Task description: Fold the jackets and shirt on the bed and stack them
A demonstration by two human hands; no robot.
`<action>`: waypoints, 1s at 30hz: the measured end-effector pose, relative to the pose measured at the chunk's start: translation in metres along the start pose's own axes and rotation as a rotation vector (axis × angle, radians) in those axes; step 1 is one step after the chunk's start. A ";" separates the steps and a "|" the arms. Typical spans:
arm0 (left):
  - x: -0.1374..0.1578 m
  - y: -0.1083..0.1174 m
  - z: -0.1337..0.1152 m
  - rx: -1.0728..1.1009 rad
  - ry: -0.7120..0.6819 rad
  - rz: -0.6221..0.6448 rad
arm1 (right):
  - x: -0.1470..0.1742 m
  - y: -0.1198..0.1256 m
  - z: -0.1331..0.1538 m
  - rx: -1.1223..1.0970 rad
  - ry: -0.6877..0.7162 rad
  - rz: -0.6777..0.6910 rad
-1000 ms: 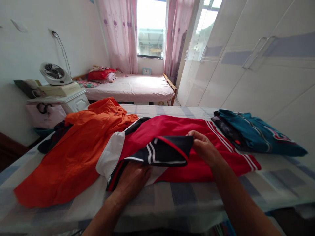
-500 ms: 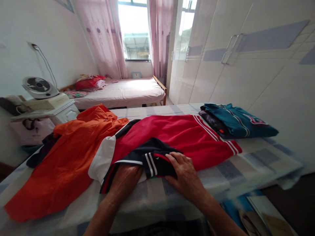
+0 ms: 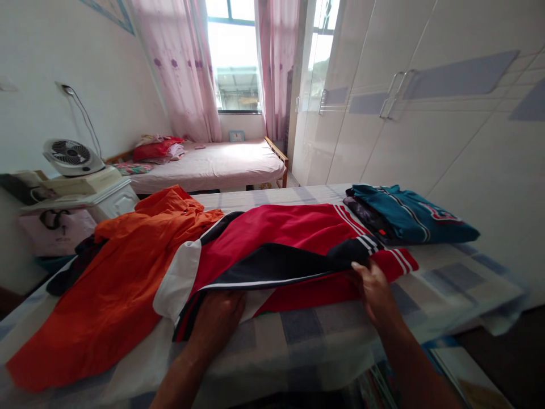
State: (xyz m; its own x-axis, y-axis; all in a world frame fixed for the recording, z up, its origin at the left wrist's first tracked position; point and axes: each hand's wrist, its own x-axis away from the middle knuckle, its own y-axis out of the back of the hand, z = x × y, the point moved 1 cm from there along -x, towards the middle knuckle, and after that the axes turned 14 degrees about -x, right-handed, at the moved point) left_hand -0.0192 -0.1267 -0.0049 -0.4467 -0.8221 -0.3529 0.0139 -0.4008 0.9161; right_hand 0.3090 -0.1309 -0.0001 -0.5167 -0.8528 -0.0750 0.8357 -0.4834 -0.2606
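Note:
A red jacket (image 3: pixel 289 224) with black, white-striped parts lies spread across the table, its hem to the right. Its black sleeve (image 3: pixel 281 264) stretches over the red body, the striped cuff close to the hem. My right hand (image 3: pixel 374 289) pinches the sleeve's lower edge near the cuff, thumb on top. My left hand (image 3: pixel 221 312) rests at the sleeve's shoulder end, with its fingertips hidden under the white-piped edge. Left of the jacket lies an orange garment (image 3: pixel 119 284), loosely spread. A folded teal garment (image 3: pixel 413 213) sits on a dark one to the right.
A checked cloth (image 3: pixel 304 329) covers the table. Behind it stand a bed (image 3: pixel 221 165) and a small fan (image 3: pixel 72 156) on a cabinet. White wardrobe doors (image 3: pixel 447 142) rise along the right. Books or papers (image 3: pixel 464 369) lie below the table's front right edge.
My right hand has moved right, drawing the previously folded-back black sleeve out straight toward the hem. My left hand has stayed at the shoulder end. The view has tilted up slightly.

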 end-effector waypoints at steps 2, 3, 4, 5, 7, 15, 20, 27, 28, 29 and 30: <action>0.003 0.001 0.000 0.003 -0.037 -0.060 | -0.001 0.009 -0.004 -0.041 -0.083 -0.088; 0.006 0.004 0.000 0.021 -0.067 -0.110 | -0.001 0.014 -0.004 -0.034 -0.080 -0.133; 0.009 0.007 0.000 0.056 -0.104 -0.173 | -0.002 0.017 -0.001 0.022 -0.020 -0.174; 0.013 0.011 0.000 0.102 -0.144 -0.244 | -0.002 0.020 0.004 0.112 0.074 -0.214; 0.019 0.021 0.002 0.186 -0.181 -0.399 | -0.004 0.021 0.018 0.334 0.290 -0.259; -0.014 0.035 0.020 0.071 0.155 -0.343 | -0.020 -0.070 0.050 0.985 0.589 0.432; -0.016 0.011 0.022 0.036 0.161 -0.086 | -0.036 -0.122 0.023 1.350 0.390 0.677; 0.004 -0.010 0.027 0.007 0.142 -0.119 | -0.083 -0.131 0.009 1.347 0.241 0.690; 0.005 -0.011 0.028 0.011 0.150 -0.123 | -0.087 -0.126 0.012 1.348 0.241 0.654; 0.005 -0.012 0.029 0.020 0.157 -0.125 | -0.091 -0.119 0.015 1.349 0.238 0.631; 0.004 -0.011 0.029 0.033 0.167 -0.126 | -0.094 -0.110 0.019 1.342 0.238 0.636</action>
State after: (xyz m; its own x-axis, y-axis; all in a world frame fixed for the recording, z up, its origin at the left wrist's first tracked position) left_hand -0.0474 -0.1140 -0.0114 -0.2888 -0.8228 -0.4895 -0.0638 -0.4936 0.8673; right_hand 0.2691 -0.0011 0.0543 0.0804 -0.9966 -0.0179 0.4029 0.0161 0.9151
